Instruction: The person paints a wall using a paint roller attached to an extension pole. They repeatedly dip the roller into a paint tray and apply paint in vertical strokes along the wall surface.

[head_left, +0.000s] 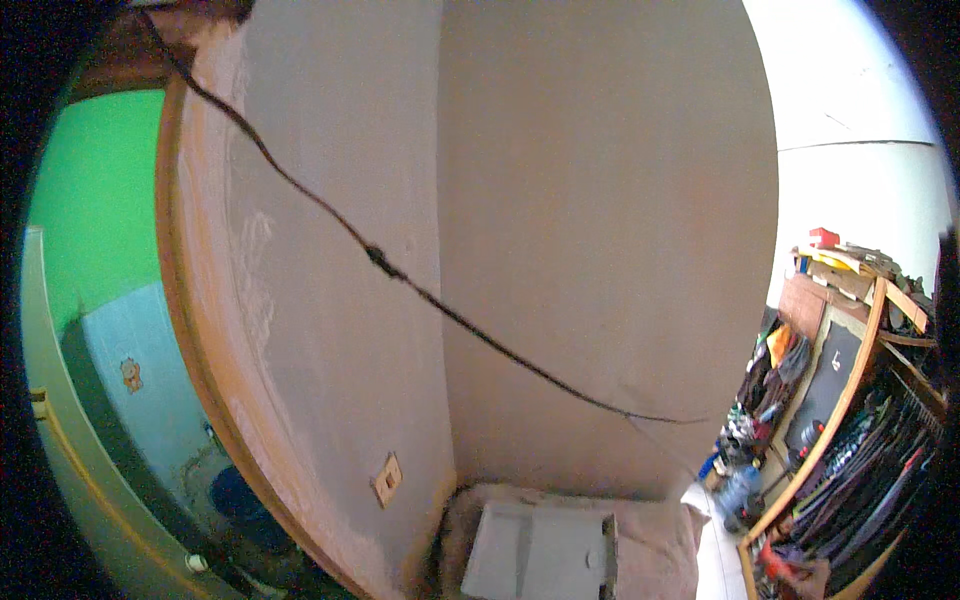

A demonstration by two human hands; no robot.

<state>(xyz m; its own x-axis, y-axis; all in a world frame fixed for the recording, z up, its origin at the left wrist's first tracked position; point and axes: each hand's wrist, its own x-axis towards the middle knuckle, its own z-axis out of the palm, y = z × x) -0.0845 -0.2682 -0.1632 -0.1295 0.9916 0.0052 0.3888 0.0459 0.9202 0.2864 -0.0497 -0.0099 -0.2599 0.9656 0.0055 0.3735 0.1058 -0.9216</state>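
Plastered walls [605, 200] met behind a dark cable [490, 341] slanting across my view — seemingly slung from above. Low down, a grey tray-like panel [560, 550] lay on brownish cloth [655, 545], probably for support — neither hand showed, so I couldn't tell the grip.

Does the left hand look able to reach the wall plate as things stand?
Possibly yes: nothing visible covers the wall plate, and the dark cord crosses above it in view. The left hand is out of frame, so its reach is uncertain.
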